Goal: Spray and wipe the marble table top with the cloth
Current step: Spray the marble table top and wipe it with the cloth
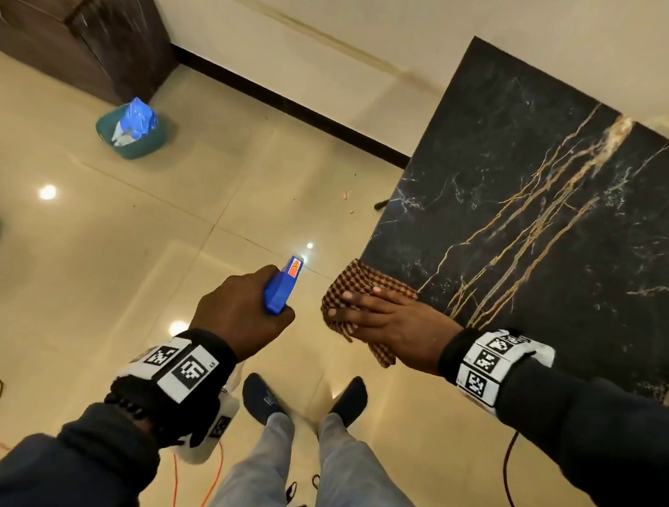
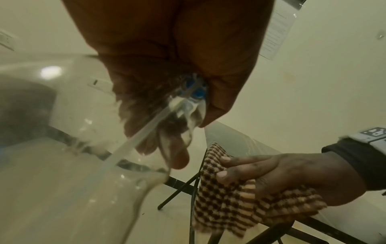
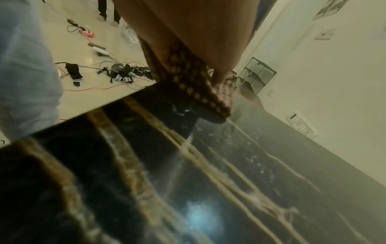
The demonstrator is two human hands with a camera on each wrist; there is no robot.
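The black marble table top [image 1: 549,231] with gold veins fills the right of the head view. A brown checked cloth [image 1: 356,281] lies over its near left corner and partly hangs off the edge. My right hand [image 1: 391,323] lies flat on the cloth with straight fingers, pressing it down; the cloth [image 2: 229,211] droops below the right hand [image 2: 292,173] in the left wrist view. My left hand [image 1: 238,313] grips a spray bottle by its blue trigger head [image 1: 281,285], held over the floor left of the table. The bottle's clear body [image 2: 83,181] holds liquid.
A teal bin [image 1: 131,130] with a blue bag stands on the tiled floor near a dark wooden cabinet [image 1: 62,15]. Orange cables [image 1: 199,480] and my feet [image 1: 263,396] are below. Black table legs [image 2: 179,189] show under the top. Electronics and wires [image 3: 123,72] lie on the floor.
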